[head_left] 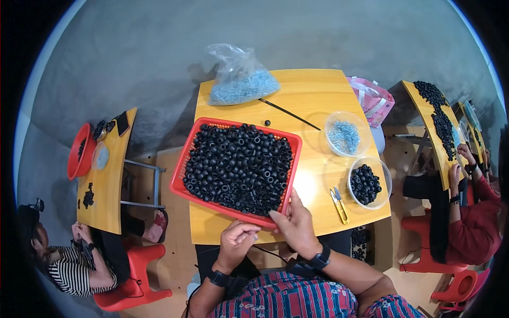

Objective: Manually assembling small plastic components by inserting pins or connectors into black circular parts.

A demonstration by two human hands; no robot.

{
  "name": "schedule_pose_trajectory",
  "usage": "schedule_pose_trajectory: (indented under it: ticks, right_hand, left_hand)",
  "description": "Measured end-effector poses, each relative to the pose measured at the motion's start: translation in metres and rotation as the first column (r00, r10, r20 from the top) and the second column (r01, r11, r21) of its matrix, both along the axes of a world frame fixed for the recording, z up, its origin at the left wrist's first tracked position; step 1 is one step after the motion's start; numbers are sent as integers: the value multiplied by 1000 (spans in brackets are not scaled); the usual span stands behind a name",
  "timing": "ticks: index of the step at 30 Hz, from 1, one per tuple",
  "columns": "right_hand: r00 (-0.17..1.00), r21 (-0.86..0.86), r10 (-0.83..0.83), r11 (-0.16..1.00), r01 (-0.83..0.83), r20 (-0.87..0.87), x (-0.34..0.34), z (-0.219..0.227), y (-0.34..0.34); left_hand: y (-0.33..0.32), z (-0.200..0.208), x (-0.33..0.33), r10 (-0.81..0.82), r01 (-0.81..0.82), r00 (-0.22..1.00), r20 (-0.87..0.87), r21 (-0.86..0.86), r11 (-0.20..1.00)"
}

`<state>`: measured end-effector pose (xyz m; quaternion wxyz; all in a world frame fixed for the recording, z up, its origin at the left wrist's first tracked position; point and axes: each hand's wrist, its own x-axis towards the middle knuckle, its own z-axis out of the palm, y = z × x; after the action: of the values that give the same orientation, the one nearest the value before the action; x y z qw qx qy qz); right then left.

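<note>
A red plastic basket [183,197] sits tilted on the yellow table, heaped with small black ring-shaped parts [236,164]. My right hand [298,225] grips the basket's near right corner, thumb over the rim and fingers along the side. Just below the near rim, my left hand [236,245] is closed with curled fingers; whatever it may hold is hidden. To the right stand a clear round tub [386,183] with more black parts and another clear tub [339,117] with small silvery-blue pieces. Yellow-handled thread snips [341,208] lie near them.
A clear plastic bag [241,87] of silvery-blue pieces and a thin black rod [289,114] lie toward the table's [313,85] far side. One loose black part [267,122] rests beyond the basket. People work at side tables left and right; a pink bag [374,100] stands beyond the right edge.
</note>
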<state>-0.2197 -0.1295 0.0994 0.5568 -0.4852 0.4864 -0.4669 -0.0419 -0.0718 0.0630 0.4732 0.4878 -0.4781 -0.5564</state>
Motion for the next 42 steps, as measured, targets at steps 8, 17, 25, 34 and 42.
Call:
schedule_pose_trajectory:
  ticks: [8, 17, 25, 34, 42]
  right_hand:
    - [767, -658, -388, 751, -59, -511, -25, 51, -116]
    - [409, 79, 492, 708, -702, -768, 11, 7, -290]
    - [247, 278, 760, 488, -827, -601, 36, -17, -309]
    - [345, 433, 826, 536, -725, -445, 38, -18, -307]
    - [509, 399, 793, 608, -686, -334, 44, -15, -309]
  left_hand:
    - [1, 1, 14, -18, 18, 1000, -4, 115, 993]
    - [-7, -7, 15, -55, 85, 985, -163, 182, 980]
    - [-6, -6, 21, -64, 136, 960, -271, 253, 958]
    - [-8, -5, 23, -94, 153, 968, -231, 252, 956]
    - [-8, -8, 21, -86, 133, 974, -210, 222, 966]
